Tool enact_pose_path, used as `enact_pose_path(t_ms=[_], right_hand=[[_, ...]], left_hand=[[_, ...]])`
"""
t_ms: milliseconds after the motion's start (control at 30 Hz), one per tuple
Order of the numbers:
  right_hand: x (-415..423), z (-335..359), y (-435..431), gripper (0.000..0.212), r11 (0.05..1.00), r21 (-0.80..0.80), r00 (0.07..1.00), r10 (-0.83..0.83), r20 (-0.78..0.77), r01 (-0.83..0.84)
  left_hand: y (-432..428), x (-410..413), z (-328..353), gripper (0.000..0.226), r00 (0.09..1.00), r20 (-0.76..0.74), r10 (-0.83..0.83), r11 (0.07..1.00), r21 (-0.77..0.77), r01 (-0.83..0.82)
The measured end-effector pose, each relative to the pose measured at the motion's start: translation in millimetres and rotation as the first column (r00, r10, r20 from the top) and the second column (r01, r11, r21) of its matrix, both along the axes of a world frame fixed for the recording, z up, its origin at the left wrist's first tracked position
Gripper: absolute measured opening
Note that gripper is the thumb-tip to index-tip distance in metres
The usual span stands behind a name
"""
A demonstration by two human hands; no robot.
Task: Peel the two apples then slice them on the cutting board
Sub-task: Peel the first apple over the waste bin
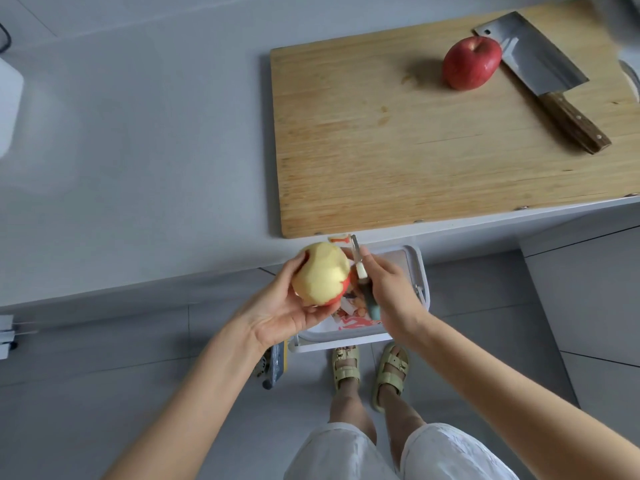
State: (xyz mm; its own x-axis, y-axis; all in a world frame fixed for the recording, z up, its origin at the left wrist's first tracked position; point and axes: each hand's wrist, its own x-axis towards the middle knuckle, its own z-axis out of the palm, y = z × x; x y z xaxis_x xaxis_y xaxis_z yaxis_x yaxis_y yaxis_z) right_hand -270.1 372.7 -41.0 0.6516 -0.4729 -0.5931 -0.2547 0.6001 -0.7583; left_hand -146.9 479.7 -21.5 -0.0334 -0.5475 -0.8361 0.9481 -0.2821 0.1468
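Note:
My left hand (280, 306) grips a mostly peeled apple (322, 273), pale yellow with red skin left along its lower right side. My right hand (388, 289) holds a peeler (362, 275) by its green handle, blade up beside the apple, a strip of red peel (339, 239) hanging off the blade. Both hands are in front of the counter edge, above a white bin. A whole red apple (471, 62) lies on the wooden cutting board (398, 150) at the back right, touching a cleaver (540, 71) with a wooden handle.
The white bin (420, 271) on the floor below my hands holds red peelings. The grey counter (138, 150) stretches left of the board. A white object (8, 105) sits at the left edge. My feet in sandals stand on the tiled floor.

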Motion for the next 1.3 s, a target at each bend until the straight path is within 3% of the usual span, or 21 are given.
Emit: enact_pose_path(t_ms=[67,167,267,400,533,600,700,767,833,933,1100,1300], right_hand=[[5,2,5,0.036,0.987,0.115,0.993,-0.106,-0.047,0.11],[3,1,4,0.037,0.986,0.113,0.993,-0.119,-0.009,0.119],[-4,0,0,0.04,1.0,-0.011,1.0,-0.023,0.003,0.023],[-4,8,-3,0.042,0.978,-0.206,1.0,0.02,-0.011,-0.022],[-5,14,-6,0.042,0.879,-0.447,0.986,0.158,-0.055,-0.166],[-6,17,-10,0.04,0.744,-0.626,0.971,0.217,-0.104,-0.233],[-9,21,-21,0.026,0.279,-0.945,0.975,0.19,-0.118,-0.169],[-9,24,-26,0.026,0.038,-0.993,0.977,0.19,-0.101,-0.11],[-6,24,-28,0.023,-0.145,-0.987,0.967,0.233,-0.102,-0.069],[-1,24,-32,0.019,-0.301,-0.953,0.941,0.311,-0.134,-0.036],[3,22,-40,0.021,-0.307,-0.951,0.923,0.353,-0.154,-0.041],[2,16,-47,0.026,-0.092,-0.991,0.92,0.372,-0.125,-0.098]], left_hand=[[-2,-4,-1,0.067,0.997,0.07,-0.016,0.999,0.031,0.013],[-1,-1,1,0.054,0.951,0.268,-0.157,0.987,0.059,0.147],[2,4,5,0.039,0.896,0.395,-0.203,0.978,0.047,0.201],[-2,5,14,0.048,0.909,0.355,-0.219,0.969,-0.033,0.246],[-8,-2,15,0.049,0.899,0.359,-0.251,0.95,-0.087,0.3],[-11,-6,15,0.046,0.933,0.282,-0.224,0.963,-0.08,0.256],[-12,-6,14,0.061,0.955,0.22,-0.199,0.978,-0.013,0.207],[-13,-5,11,0.065,0.954,0.217,-0.206,0.979,0.035,0.203],[-14,-7,8,0.05,0.946,0.234,-0.226,0.974,0.059,0.218],[-14,-9,5,0.035,0.947,0.249,-0.204,0.978,0.097,0.185],[-15,-9,5,0.039,0.943,0.246,-0.222,0.971,0.143,0.191],[-10,-7,9,0.05,0.943,0.21,-0.258,0.964,0.119,0.238]])
